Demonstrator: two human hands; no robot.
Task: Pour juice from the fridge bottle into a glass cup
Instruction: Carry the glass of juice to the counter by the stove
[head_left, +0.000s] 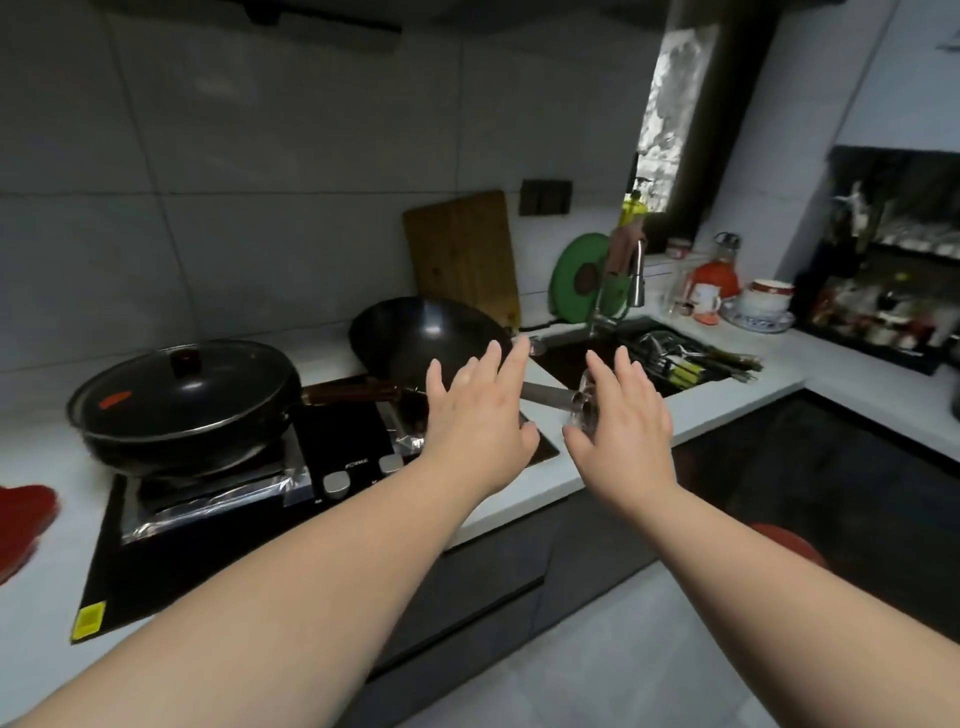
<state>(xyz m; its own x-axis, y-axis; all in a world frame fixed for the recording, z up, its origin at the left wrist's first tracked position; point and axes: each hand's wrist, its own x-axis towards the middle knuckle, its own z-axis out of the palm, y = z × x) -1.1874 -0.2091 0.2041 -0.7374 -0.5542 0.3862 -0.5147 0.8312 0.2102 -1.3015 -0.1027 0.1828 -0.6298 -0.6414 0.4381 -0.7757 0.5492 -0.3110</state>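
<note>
Both arms extended over the counter edge, palms down. Left hand (475, 415): fingers spread wide, holding nothing, hovering above the right part of the black hob (208, 525). Right hand (621, 421): fingers also spread, flat; a clear glass cup (584, 400) shows just under its thumb side, partly hidden by the hand; cannot tell whether the hand touches the cup or only hovers over it. No juice bottle visible.

Count, left of the left hand: 1 lidded black frying pan (182, 400) with a red mark on its glass lid; 1 open black wok (426, 338) beyond the fingertips, its handle pointing toward the cup. 2 round silver knobs (337, 483) on the hob front, below the left wrist.

Writing: small white lettering between the knobs, too blurred to read. Yellow sticker (91, 621) at the hob's near-left corner, print illegible.

Beyond the right hand: 1 sink (571, 358) with a rack of utensils, 1 pull-down tap (636, 280). Behind: 1 wooden chopping board (462, 254) and 1 green round board (579, 275), both leaning against the wall
</note>
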